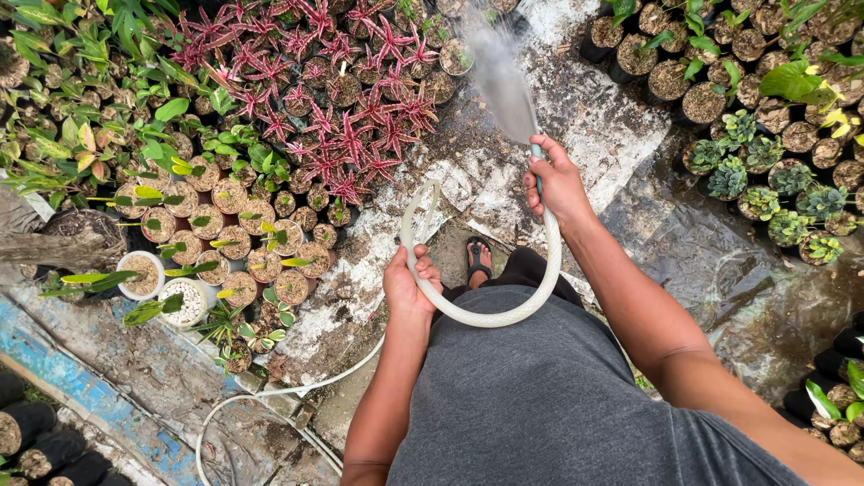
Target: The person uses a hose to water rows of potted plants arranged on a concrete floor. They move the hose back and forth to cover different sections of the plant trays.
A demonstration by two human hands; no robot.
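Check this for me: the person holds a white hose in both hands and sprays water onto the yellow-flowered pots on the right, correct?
Not quite. The head view shows the spray aimed at the red-leaved plants ahead. The right hand holds the nozzle end and the left hand holds the white hose.

hose (504, 317): translucent plastic, smooth, glossy | ground (630, 207): rough, wet, shiny

One clear hose (504, 317) loops through the middle of the frame. Two hands show: the left hand (409, 283) and the right hand (556, 184). One sandalled foot (478, 259) shows at centre. Two white pots (184, 301) sit at lower left. The red-leaved plants (342, 99) at upper centre and the dark pots (670, 79) at upper right are too many to count.
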